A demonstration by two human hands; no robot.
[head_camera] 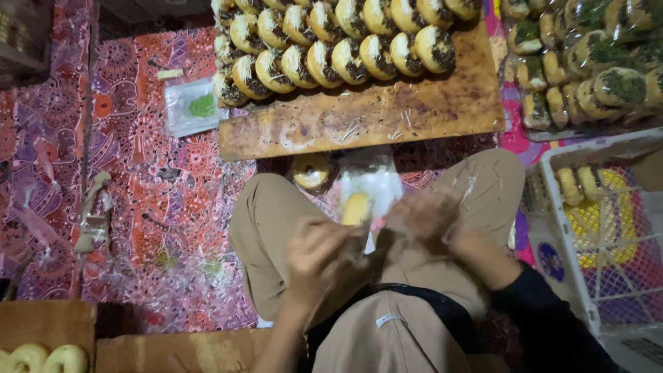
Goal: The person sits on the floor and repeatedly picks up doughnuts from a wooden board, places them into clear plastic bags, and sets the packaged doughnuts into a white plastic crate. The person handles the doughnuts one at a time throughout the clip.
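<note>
I sit on the floor with my knees apart. My left hand (319, 257) is blurred, its fingers closed at the lower edge of a clear plastic bag (369, 181) that holds a yellow bun (356, 208). Also blurred, my right hand (423, 220) grips the same crinkled plastic from the right side. A second pale round bun (311, 170) lies on the floor just beyond my left knee.
A wooden board (387, 114) ahead carries rows of topped buns (331, 52). Wrapped buns (594, 62) are piled at the upper right. A white wire basket (559, 221) with buns stands to my right. A small bag with green filling (197, 105) lies on the patterned cloth (159, 207).
</note>
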